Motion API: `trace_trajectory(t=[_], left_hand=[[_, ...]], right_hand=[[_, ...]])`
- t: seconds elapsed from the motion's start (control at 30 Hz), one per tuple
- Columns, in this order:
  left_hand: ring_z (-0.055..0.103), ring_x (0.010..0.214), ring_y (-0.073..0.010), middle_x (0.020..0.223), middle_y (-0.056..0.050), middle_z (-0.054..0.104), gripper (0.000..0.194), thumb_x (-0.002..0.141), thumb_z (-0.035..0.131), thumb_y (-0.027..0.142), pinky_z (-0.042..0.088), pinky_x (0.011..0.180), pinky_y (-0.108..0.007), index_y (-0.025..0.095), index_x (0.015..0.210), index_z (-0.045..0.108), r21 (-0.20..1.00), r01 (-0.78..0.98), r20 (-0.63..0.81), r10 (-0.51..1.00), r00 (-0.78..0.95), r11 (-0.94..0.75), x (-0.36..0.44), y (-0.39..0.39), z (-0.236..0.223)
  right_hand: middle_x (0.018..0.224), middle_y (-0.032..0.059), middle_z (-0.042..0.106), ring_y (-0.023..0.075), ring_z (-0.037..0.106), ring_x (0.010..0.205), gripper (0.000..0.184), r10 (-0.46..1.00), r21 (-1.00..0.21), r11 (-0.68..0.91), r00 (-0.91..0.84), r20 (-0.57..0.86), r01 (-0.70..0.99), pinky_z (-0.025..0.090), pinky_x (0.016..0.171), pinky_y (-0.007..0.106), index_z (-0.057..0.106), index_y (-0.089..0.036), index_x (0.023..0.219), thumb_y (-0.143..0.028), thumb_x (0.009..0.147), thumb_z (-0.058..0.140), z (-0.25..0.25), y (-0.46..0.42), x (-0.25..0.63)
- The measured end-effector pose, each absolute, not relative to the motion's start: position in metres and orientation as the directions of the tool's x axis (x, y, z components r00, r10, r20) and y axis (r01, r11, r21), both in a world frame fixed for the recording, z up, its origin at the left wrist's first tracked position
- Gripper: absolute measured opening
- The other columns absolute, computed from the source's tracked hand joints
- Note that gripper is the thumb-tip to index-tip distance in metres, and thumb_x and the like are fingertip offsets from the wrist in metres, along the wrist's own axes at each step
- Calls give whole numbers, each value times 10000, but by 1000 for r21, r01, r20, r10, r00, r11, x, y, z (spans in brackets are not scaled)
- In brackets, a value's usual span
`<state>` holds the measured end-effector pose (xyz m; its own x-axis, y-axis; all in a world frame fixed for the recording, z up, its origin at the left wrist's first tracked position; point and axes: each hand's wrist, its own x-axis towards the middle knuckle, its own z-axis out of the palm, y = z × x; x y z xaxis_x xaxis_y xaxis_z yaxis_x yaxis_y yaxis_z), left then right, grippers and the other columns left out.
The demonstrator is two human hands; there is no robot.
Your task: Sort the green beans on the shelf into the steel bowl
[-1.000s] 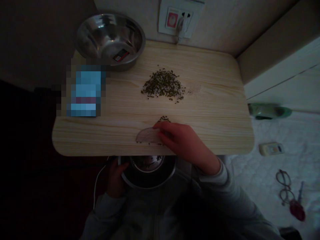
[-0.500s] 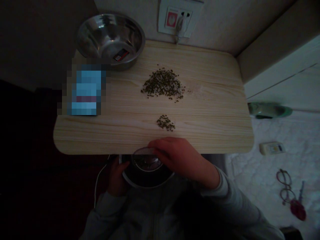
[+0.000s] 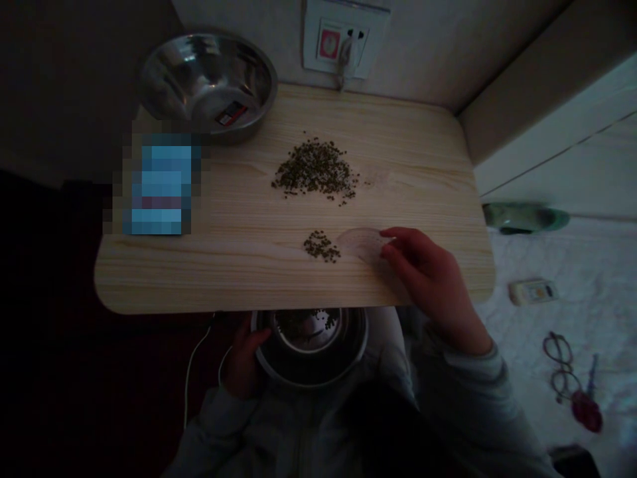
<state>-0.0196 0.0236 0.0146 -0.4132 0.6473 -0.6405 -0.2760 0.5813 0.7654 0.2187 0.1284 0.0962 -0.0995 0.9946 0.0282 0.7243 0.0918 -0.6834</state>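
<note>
My left hand grips the rim of a metal bowl held just below the table's front edge, with some small green beans inside it. Over the front right of the table, my right hand pinches a thin, clear, round plastic piece by its edge. That piece is tilted beside a small patch of green beans, its left edge close to them. Farther back lies a larger heap of the same beans. The table edge hides the bowl's far side.
A steel basin stands at the table's back left, behind a blurred lit phone. The wooden table meets a wall with a socket. On the white bedding at right lie a remote-like device and glasses.
My right hand has lifted the clear plastic piece from over the bowl and moved it right and forward onto the table. My left hand keeps holding the bowl.
</note>
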Motion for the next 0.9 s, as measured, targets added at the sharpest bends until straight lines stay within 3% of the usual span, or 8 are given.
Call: trace_trajectory(t=[0.23, 0.3, 0.43, 0.57, 0.77, 0.9], left_hand=[[602, 887, -276, 809, -44, 682, 94, 490, 662, 280, 466, 797, -375, 220, 469, 593, 745, -284, -665, 635, -395, 603, -19, 24, 18], [584, 950, -288, 833, -49, 680, 102, 486, 667, 279, 448, 835, -379, 212, 557, 638, 757, -287, -651, 637, -413, 588, -21, 21, 13], [595, 934, -295, 808, -44, 682, 334, 500, 682, 308, 438, 842, -409, 186, 811, 685, 698, -388, -716, 602, -353, 602, -19, 20, 6], [614, 874, -275, 798, -38, 686, 276, 525, 667, 307, 454, 816, -390, 206, 781, 692, 706, -407, -703, 644, -301, 580, -17, 21, 4], [587, 931, -297, 756, -38, 661, 122, 515, 661, 348, 430, 864, -431, 233, 542, 629, 838, -152, -535, 733, -420, 524, -28, 11, -7], [547, 1008, -310, 807, -25, 654, 178, 380, 717, 217, 365, 951, -414, 256, 532, 633, 871, -38, -453, 773, -444, 490, -34, 8, -6]], right_hand=[[734, 12, 618, 114, 546, 601, 231, 991, -702, 69, -130, -33, 708, 411, 545, 226, 576, -173, 1032, -261, 834, 495, 93, 126, 218], [735, 11, 622, 113, 551, 608, 234, 982, -709, 75, -174, -67, 701, 416, 555, 223, 574, -171, 1039, -257, 839, 488, 95, 123, 216], [722, 5, 622, 117, 563, 631, 219, 966, -732, 81, -235, -110, 677, 422, 566, 222, 580, -181, 1027, -254, 844, 484, 98, 119, 213], [707, 0, 611, 113, 554, 616, 222, 976, -738, 63, -197, -96, 671, 419, 558, 222, 578, -181, 1030, -262, 843, 490, 98, 117, 215], [731, 16, 628, 129, 566, 630, 236, 976, -729, 34, -181, -124, 684, 426, 551, 233, 576, -183, 1031, -295, 844, 487, 98, 113, 222], [724, 18, 634, 135, 571, 621, 234, 968, -708, 53, -211, -137, 704, 430, 536, 238, 577, -190, 1024, -311, 851, 476, 100, 107, 227]])
